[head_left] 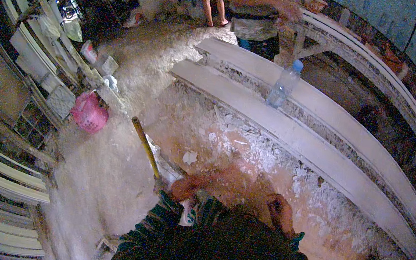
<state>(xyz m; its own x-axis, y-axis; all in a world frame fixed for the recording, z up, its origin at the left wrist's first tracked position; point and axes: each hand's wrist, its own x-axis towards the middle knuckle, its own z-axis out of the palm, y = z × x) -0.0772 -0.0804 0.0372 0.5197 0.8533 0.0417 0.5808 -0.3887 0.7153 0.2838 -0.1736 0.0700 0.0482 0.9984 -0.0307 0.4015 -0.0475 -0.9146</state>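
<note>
Over a brown worktop (320, 243) spotted with white plaster-like residue, my left hand (191, 186) reaches to the right, its fingers smeared by motion. My right hand (282, 213) is on the other side of my body's front, its fingers curled in; whatever they hold, if anything, is too dim to make out. A yellow stick-like handle (144, 143) with a dark end slants up beside my left wrist; its lower end is hidden. Loose white flakes (190, 157) lie on the worktop beyond my left hand.
Two long pale mouldings (256, 102) run along the worktop's far side, with a clear blue-capped bottle (284, 85) between them. A pink bag-like container (90, 112) stands on the left. Stacked pale strips (0, 170) line the left side. Two other people (260, 7) stand at the back.
</note>
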